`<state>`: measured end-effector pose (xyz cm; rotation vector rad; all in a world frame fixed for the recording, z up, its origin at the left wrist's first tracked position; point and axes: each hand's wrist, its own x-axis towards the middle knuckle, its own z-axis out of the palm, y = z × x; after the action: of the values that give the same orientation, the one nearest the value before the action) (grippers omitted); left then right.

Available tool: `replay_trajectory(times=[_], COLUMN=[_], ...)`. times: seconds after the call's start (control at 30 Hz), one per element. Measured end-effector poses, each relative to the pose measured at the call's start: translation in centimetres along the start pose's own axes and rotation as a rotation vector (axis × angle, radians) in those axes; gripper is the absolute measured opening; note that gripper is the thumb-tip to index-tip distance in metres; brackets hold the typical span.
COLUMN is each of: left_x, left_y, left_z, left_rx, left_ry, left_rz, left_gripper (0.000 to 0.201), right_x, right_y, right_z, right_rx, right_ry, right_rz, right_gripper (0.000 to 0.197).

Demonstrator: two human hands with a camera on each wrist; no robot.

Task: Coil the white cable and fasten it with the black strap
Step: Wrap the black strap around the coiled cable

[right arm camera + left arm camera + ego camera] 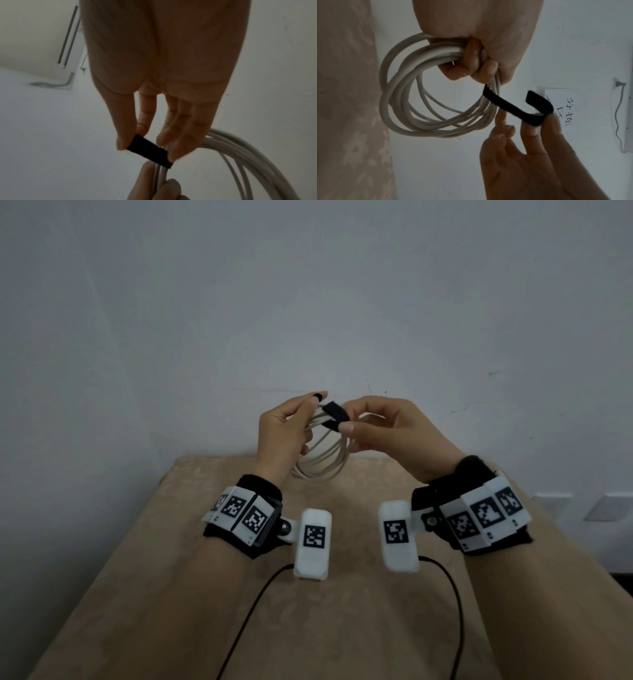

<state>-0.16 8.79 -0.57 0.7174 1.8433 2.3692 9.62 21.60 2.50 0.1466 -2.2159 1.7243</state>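
I find the cable (412, 86) fully coiled, raised above the table (342, 611), gripped by my left hand (281, 433). My right hand (387, 429) pinches the strap (505, 104), looped but not yet closed round the bundle.

A black band (246, 510) ringed with white blocks printed with black square codes is worn on each wrist. A white coded box (313, 544) is fixed beside each band, and a thin black wire (246, 621) is trailed from each.
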Motion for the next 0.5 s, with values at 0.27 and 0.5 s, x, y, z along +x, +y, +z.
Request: replay_trajectory(times=[0.27, 0.5], left_x=[-0.1, -0.6], left_y=[0.1, 0.1], left_z=[0.2, 0.6], left_rx=[0.007, 0.036], left_ry=[-0.023, -0.108], left_rz=[-0.047, -0.013], left_gripper=[0.018, 0.018], right_x=[0.4, 0.7], right_y=[0.6, 1.5], right_z=[0.2, -0.6], right_rx=[0.087, -0.129], right_ry=[0.133, 0.217], right_rz=[-0.148, -0.102], right_gripper=[0.004, 0.007])
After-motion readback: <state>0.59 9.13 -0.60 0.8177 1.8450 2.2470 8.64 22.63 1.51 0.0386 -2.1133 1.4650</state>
